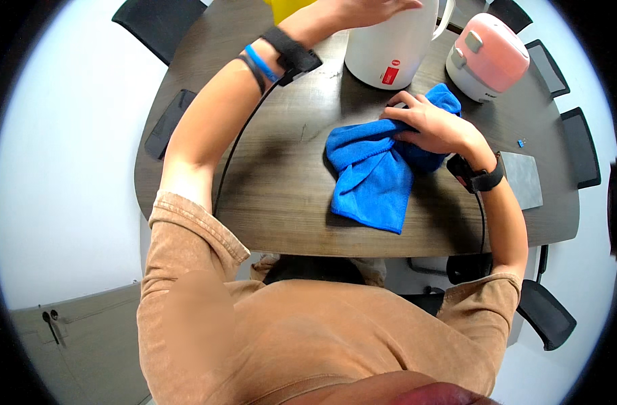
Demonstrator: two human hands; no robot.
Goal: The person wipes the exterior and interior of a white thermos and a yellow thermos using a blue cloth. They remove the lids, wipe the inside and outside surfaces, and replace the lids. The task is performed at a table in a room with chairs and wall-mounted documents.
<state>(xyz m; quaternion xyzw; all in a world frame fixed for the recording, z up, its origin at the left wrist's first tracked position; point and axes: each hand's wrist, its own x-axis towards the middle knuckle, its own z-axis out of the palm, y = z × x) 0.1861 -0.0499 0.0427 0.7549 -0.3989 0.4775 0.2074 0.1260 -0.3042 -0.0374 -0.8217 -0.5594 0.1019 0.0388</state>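
Observation:
My right hand (431, 125) is closed on a blue cloth (372, 179), which lies bunched on the table with one corner spread toward me. Just beyond the cloth stands a white jug (383, 57) with a red label on its lower side and a handle at its right; its top is cut off by the picture's upper edge. My left hand (366, 10) reaches across to the upper part of the jug, fingers stretched out. Whether it touches the jug I cannot tell. Both wrists carry black straps with cables.
On the dark wooden table (275, 216), a pink and white lidded appliance (491, 54) stands right of the jug. A grey notebook (522, 179) and a tiny blue item (522, 143) lie at the right. A black phone (170, 123) rests near the left edge, a yellow thing (285, 8) behind. Black chairs surround the table.

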